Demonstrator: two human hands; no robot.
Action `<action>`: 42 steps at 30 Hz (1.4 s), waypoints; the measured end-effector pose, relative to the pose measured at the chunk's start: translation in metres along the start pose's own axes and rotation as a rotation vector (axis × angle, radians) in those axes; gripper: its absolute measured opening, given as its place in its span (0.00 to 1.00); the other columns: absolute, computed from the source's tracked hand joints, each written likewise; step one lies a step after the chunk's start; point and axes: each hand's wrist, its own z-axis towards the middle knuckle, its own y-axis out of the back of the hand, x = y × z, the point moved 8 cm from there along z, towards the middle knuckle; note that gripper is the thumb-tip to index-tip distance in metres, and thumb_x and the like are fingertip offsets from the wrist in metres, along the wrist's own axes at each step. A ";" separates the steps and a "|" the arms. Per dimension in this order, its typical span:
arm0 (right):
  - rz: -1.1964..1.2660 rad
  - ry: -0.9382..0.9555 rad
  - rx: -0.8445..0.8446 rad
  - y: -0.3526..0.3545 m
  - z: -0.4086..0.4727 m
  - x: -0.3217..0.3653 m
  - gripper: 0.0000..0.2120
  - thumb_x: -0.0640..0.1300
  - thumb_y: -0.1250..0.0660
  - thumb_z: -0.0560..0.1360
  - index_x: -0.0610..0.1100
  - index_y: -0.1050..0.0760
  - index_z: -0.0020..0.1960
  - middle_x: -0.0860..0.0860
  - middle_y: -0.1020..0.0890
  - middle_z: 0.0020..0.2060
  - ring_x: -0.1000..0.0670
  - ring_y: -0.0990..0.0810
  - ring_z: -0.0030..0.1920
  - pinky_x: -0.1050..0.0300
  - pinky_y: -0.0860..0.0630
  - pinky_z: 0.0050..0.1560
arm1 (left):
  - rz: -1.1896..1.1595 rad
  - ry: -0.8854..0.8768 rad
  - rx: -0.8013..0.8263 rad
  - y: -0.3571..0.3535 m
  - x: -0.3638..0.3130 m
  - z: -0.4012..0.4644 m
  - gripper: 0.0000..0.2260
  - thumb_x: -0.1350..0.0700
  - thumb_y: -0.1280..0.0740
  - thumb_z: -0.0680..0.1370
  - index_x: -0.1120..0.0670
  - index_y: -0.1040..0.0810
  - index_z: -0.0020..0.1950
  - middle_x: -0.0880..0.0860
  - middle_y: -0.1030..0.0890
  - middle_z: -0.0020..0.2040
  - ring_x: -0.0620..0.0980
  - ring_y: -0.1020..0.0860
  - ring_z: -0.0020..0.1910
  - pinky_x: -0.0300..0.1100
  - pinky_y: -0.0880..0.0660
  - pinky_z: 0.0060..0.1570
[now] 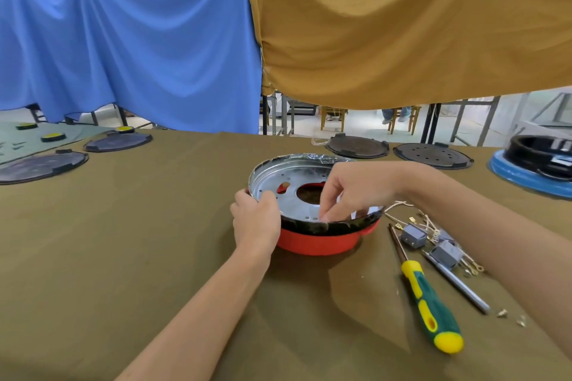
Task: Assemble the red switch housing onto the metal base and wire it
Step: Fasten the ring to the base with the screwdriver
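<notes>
Metal base (291, 204) sits in red housing (322, 243); left hand (257, 219) grasps its rim; right hand (349, 192) pinches its film.

Olive-cloth table (123, 241) with parts and tools

Red housing (318, 243) sits centre; screwdriver (430, 303) and grey switches (413, 235) lie right; black discs (41, 165) line the far edge.
</notes>
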 end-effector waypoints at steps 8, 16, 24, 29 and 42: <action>-0.155 0.041 -0.029 -0.001 0.016 0.009 0.04 0.41 0.29 0.75 0.48 0.16 0.47 0.55 0.16 0.40 0.60 0.19 0.36 0.63 0.21 0.37 | -0.029 -0.014 -0.016 0.004 0.000 -0.001 0.21 0.56 0.42 0.77 0.55 0.35 0.71 0.55 0.29 0.66 0.57 0.26 0.61 0.57 0.28 0.64; -0.331 -0.036 0.045 -0.007 0.028 0.010 0.09 0.38 0.35 0.77 0.50 0.20 0.45 0.47 0.15 0.46 0.46 0.16 0.44 0.50 0.17 0.49 | 0.022 -0.031 -0.022 0.005 0.000 -0.001 0.20 0.57 0.41 0.77 0.57 0.34 0.69 0.55 0.28 0.64 0.57 0.25 0.57 0.56 0.26 0.61; -0.283 -0.100 0.120 -0.009 0.030 0.006 0.10 0.33 0.38 0.76 0.44 0.21 0.48 0.40 0.17 0.51 0.49 0.22 0.39 0.61 0.21 0.34 | 0.016 -0.025 -0.006 0.004 0.002 0.002 0.20 0.58 0.40 0.76 0.57 0.33 0.68 0.55 0.30 0.63 0.56 0.26 0.56 0.56 0.26 0.61; -0.261 -0.127 0.127 -0.010 0.029 0.007 0.11 0.31 0.39 0.76 0.44 0.22 0.45 0.41 0.18 0.48 0.47 0.21 0.42 0.56 0.18 0.38 | -0.008 -0.038 0.010 0.001 0.005 0.006 0.18 0.58 0.39 0.75 0.56 0.31 0.65 0.55 0.29 0.62 0.55 0.25 0.54 0.56 0.26 0.60; -0.089 -0.023 -0.129 -0.009 0.018 -0.001 0.09 0.43 0.31 0.77 0.55 0.21 0.41 0.60 0.19 0.40 0.60 0.22 0.44 0.64 0.28 0.47 | -0.184 0.012 0.101 -0.013 0.021 0.012 0.23 0.56 0.35 0.73 0.51 0.32 0.68 0.53 0.26 0.63 0.49 0.25 0.52 0.45 0.29 0.45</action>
